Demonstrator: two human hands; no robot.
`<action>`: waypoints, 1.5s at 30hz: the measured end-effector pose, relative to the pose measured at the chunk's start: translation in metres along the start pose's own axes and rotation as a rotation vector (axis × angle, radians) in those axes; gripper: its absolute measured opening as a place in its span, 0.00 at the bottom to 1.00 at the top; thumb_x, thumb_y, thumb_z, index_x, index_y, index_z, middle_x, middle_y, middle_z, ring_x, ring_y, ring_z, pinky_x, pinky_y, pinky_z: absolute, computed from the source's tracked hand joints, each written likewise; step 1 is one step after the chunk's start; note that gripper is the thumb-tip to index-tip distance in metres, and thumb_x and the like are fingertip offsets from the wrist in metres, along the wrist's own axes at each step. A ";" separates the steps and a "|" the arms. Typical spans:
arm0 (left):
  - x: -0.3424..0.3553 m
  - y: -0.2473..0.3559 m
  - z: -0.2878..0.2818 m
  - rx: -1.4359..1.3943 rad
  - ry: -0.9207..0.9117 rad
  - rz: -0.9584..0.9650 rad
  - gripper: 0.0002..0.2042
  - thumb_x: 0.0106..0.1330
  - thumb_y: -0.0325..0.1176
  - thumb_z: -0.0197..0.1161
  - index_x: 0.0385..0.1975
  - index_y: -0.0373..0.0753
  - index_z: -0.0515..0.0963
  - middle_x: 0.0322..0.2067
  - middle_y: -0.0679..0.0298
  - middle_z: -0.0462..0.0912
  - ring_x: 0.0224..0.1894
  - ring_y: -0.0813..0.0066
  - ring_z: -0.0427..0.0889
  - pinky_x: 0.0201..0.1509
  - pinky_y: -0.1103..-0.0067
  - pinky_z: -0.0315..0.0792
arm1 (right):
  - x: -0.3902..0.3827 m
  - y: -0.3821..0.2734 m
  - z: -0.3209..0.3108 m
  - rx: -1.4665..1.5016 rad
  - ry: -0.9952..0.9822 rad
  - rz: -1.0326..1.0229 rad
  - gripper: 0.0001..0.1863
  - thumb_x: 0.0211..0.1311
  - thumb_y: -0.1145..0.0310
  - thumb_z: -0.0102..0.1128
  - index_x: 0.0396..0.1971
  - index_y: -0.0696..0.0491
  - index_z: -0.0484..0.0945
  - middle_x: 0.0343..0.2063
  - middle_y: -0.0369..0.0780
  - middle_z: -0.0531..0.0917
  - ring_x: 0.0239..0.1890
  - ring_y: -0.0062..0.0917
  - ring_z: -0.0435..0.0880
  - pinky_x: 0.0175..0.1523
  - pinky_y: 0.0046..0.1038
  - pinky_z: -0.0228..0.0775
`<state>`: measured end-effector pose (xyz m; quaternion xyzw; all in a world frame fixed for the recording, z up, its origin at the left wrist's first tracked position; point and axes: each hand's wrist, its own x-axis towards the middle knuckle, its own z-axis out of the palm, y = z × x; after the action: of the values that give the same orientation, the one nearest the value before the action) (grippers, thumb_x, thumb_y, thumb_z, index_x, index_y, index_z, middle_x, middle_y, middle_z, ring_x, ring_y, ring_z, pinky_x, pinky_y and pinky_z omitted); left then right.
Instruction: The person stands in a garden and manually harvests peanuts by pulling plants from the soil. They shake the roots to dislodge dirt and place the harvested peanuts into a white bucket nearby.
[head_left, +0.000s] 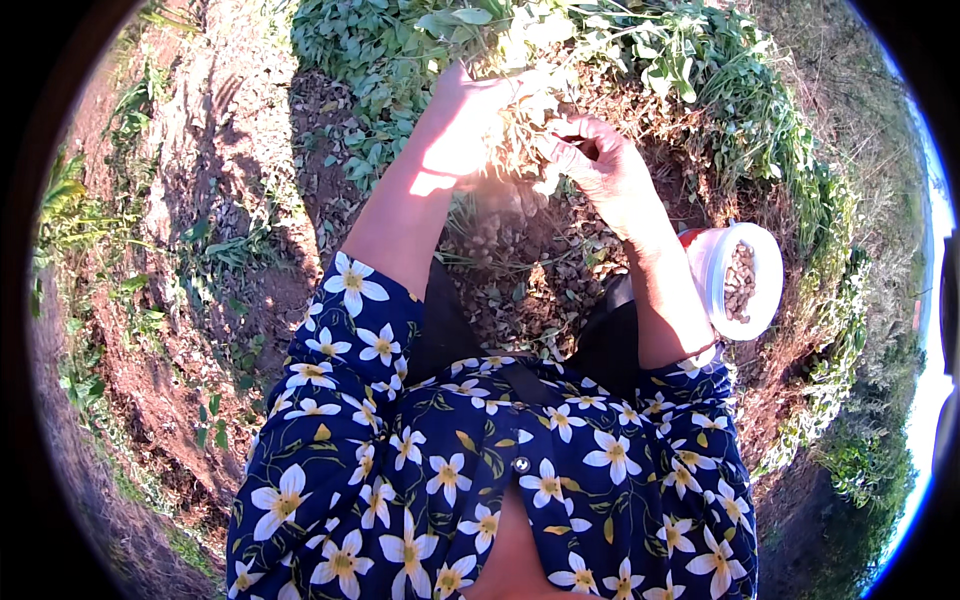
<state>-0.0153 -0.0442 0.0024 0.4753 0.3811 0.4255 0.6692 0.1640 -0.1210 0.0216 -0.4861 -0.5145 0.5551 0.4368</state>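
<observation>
A bunch of uprooted peanut plants (522, 140) is gripped in my left hand (465, 120), leafy stems pointing away from me and pale, tangled roots toward me. Strong sunlight washes out much of that hand. At the right edge of the roots is my right hand (602, 168), its thumb and fingers closed in a pinch. What sits between those fingertips is too small to make out. Below both hands, a shaded heap of peanuts (487, 238) lies on the ground between my knees.
A white plastic bucket (708, 262) partly filled with peanuts (739, 282) stands beside my right forearm. Leafy green plants (380, 60) pile up ahead and curve down the right side. Dry leaves and soil (530, 300) cover the ground before me. Bare earth with scattered weeds (225, 250) extends leftward.
</observation>
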 end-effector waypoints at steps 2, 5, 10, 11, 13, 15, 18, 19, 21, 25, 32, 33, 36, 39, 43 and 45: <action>0.004 -0.012 -0.006 0.037 -0.020 -0.027 0.14 0.66 0.28 0.53 0.50 0.32 0.75 0.44 0.57 0.81 0.42 0.76 0.77 0.47 0.80 0.70 | -0.005 -0.011 -0.001 -0.088 0.003 0.016 0.14 0.60 0.65 0.65 0.42 0.55 0.78 0.27 0.27 0.76 0.26 0.09 0.67 0.34 0.15 0.62; 0.008 -0.006 0.000 -0.139 -0.131 -0.020 0.14 0.66 0.26 0.53 0.49 0.30 0.75 0.46 0.56 0.81 0.45 0.74 0.81 0.50 0.79 0.75 | -0.003 -0.011 -0.006 -0.392 0.104 -0.081 0.13 0.59 0.65 0.65 0.41 0.55 0.79 0.24 0.29 0.78 0.28 0.09 0.69 0.34 0.16 0.64; 0.015 -0.007 0.008 -0.160 -0.256 0.174 0.15 0.62 0.24 0.58 0.49 0.30 0.74 0.42 0.58 0.82 0.40 0.76 0.83 0.44 0.80 0.79 | -0.003 -0.007 -0.014 -1.103 0.224 -0.449 0.09 0.59 0.66 0.59 0.35 0.55 0.78 0.31 0.44 0.83 0.34 0.37 0.83 0.40 0.33 0.75; 0.015 -0.008 0.007 -0.167 -0.259 0.191 0.16 0.61 0.23 0.58 0.50 0.31 0.73 0.43 0.59 0.81 0.41 0.77 0.82 0.45 0.80 0.78 | -0.002 -0.008 -0.015 -1.100 0.202 -0.443 0.08 0.60 0.65 0.58 0.33 0.54 0.78 0.30 0.44 0.83 0.34 0.37 0.82 0.40 0.34 0.75; 0.021 -0.014 0.004 -0.187 -0.271 0.222 0.18 0.60 0.21 0.59 0.51 0.31 0.71 0.45 0.59 0.80 0.43 0.77 0.81 0.47 0.81 0.77 | -0.002 -0.011 -0.017 -1.066 0.231 -0.391 0.08 0.61 0.65 0.58 0.33 0.53 0.78 0.30 0.44 0.83 0.34 0.36 0.82 0.41 0.33 0.75; 0.025 -0.022 0.008 -0.181 -0.226 0.255 0.19 0.59 0.19 0.59 0.52 0.31 0.70 0.47 0.59 0.79 0.45 0.77 0.80 0.49 0.81 0.76 | -0.003 -0.011 -0.019 -1.107 0.280 -0.374 0.08 0.61 0.64 0.58 0.33 0.53 0.79 0.29 0.43 0.83 0.33 0.35 0.83 0.40 0.32 0.76; 0.023 -0.020 0.019 -0.006 -0.026 0.289 0.20 0.59 0.18 0.59 0.53 0.32 0.69 0.46 0.60 0.79 0.45 0.76 0.80 0.49 0.81 0.76 | -0.003 -0.011 -0.018 -1.237 0.368 -0.431 0.09 0.60 0.62 0.60 0.33 0.50 0.79 0.28 0.41 0.83 0.29 0.33 0.84 0.35 0.30 0.77; 0.024 -0.021 0.019 0.107 0.051 0.284 0.21 0.59 0.17 0.59 0.53 0.32 0.69 0.46 0.60 0.79 0.45 0.75 0.80 0.50 0.80 0.76 | -0.003 -0.010 -0.017 -1.259 0.378 -0.489 0.08 0.60 0.61 0.60 0.33 0.50 0.79 0.27 0.40 0.82 0.26 0.32 0.83 0.32 0.30 0.76; 0.029 -0.026 0.015 0.361 0.191 0.295 0.23 0.57 0.21 0.62 0.53 0.32 0.67 0.43 0.58 0.80 0.43 0.71 0.80 0.49 0.78 0.76 | -0.006 -0.012 -0.015 -1.258 0.342 -0.494 0.08 0.59 0.63 0.61 0.35 0.50 0.80 0.29 0.40 0.83 0.29 0.33 0.83 0.34 0.30 0.76; 0.026 -0.012 0.024 0.865 0.502 0.409 0.30 0.48 0.36 0.72 0.48 0.29 0.66 0.37 0.46 0.80 0.40 0.51 0.82 0.44 0.69 0.76 | -0.012 -0.021 -0.002 -1.023 0.205 -0.676 0.09 0.61 0.64 0.61 0.36 0.53 0.79 0.26 0.38 0.82 0.25 0.28 0.81 0.31 0.25 0.73; 0.023 0.011 0.006 0.448 0.553 0.098 0.27 0.50 0.38 0.73 0.40 0.28 0.66 0.25 0.56 0.78 0.23 0.73 0.77 0.28 0.72 0.72 | -0.014 -0.037 -0.023 0.469 0.139 -0.044 0.10 0.65 0.68 0.56 0.43 0.55 0.76 0.36 0.39 0.82 0.33 0.19 0.81 0.35 0.20 0.76; 0.015 0.017 0.012 0.211 0.506 0.155 0.22 0.51 0.39 0.73 0.36 0.31 0.70 0.24 0.65 0.76 0.22 0.85 0.71 0.26 0.78 0.68 | -0.013 -0.027 -0.033 0.577 0.123 0.041 0.11 0.64 0.70 0.57 0.44 0.56 0.75 0.42 0.42 0.81 0.38 0.22 0.82 0.38 0.25 0.79; 0.024 0.002 -0.006 0.012 0.431 0.204 0.13 0.53 0.34 0.70 0.30 0.34 0.74 0.23 0.68 0.75 0.21 0.84 0.70 0.26 0.80 0.67 | -0.006 0.005 -0.041 0.689 0.039 0.090 0.09 0.63 0.71 0.58 0.41 0.56 0.77 0.34 0.37 0.82 0.32 0.19 0.81 0.34 0.20 0.77; 0.023 0.005 -0.010 0.112 0.379 0.101 0.07 0.57 0.31 0.65 0.30 0.35 0.78 0.25 0.67 0.78 0.21 0.84 0.71 0.25 0.82 0.64 | -0.002 0.011 -0.018 0.483 0.106 0.157 0.11 0.61 0.68 0.62 0.42 0.56 0.77 0.29 0.34 0.80 0.28 0.15 0.78 0.30 0.16 0.73; 0.017 0.003 -0.002 0.006 0.339 0.130 0.08 0.58 0.32 0.64 0.34 0.34 0.81 0.23 0.68 0.79 0.22 0.85 0.73 0.24 0.82 0.65 | 0.003 0.018 0.003 0.282 0.035 0.116 0.18 0.55 0.68 0.69 0.44 0.57 0.75 0.29 0.33 0.78 0.29 0.13 0.76 0.32 0.15 0.69; 0.015 0.004 -0.003 0.020 0.365 0.141 0.09 0.58 0.31 0.64 0.35 0.34 0.81 0.22 0.69 0.79 0.21 0.86 0.73 0.23 0.83 0.65 | 0.005 0.020 0.008 0.243 0.021 0.118 0.19 0.53 0.68 0.71 0.43 0.56 0.74 0.28 0.32 0.77 0.29 0.12 0.75 0.33 0.14 0.68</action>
<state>-0.0138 -0.0283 0.0038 0.4223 0.4661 0.5467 0.5527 0.1553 -0.1194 0.0008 -0.4651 -0.4093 0.6330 0.4643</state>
